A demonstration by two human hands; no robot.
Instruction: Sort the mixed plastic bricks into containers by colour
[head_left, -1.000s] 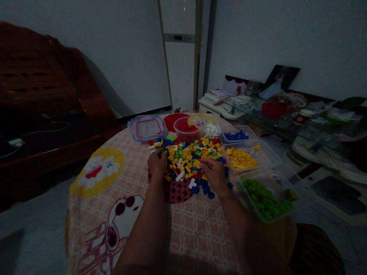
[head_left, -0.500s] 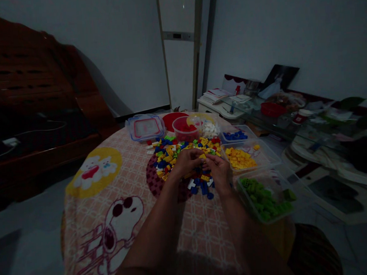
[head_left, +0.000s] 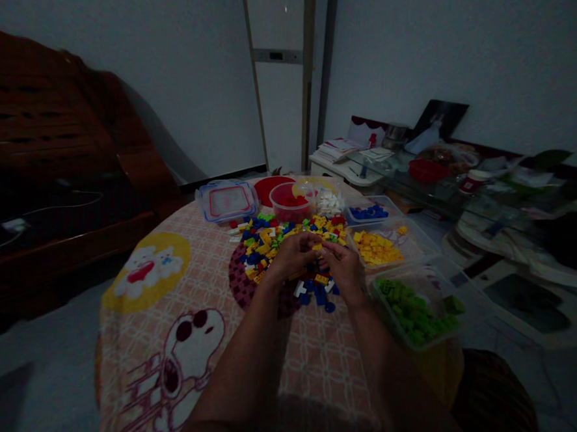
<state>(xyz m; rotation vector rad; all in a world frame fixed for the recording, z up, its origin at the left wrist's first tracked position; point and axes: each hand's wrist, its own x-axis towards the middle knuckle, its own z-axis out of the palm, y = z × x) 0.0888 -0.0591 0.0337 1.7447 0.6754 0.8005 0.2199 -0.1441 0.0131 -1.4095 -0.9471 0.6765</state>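
Note:
Over a heap of mixed toy bricks [head_left: 261,245], my left hand [head_left: 293,255] and my right hand [head_left: 344,266] meet fingertip to fingertip. Between them is a small yellow toy brick [head_left: 317,247], pinched by the fingers of both hands and partly covered by them. Loose blue bricks [head_left: 317,296] and a few white ones lie just below my hands. To the right stand a clear box of yellow bricks [head_left: 378,248] and a nearer box of green bricks [head_left: 414,312]. Blue bricks [head_left: 369,212] fill part of a smaller box behind.
A round tub [head_left: 292,209] with red bricks, a pile of white bricks [head_left: 330,203] and a clear lidded box [head_left: 229,201] stand at the table's far side. The patterned tablecloth [head_left: 317,364] covers the round table. A wooden bench [head_left: 59,145] is left; a cluttered glass table is right.
My hands stay together around the yellow brick, with only a slight shift of the fingers. The whole view has moved slightly; the bricks and boxes stand as before.

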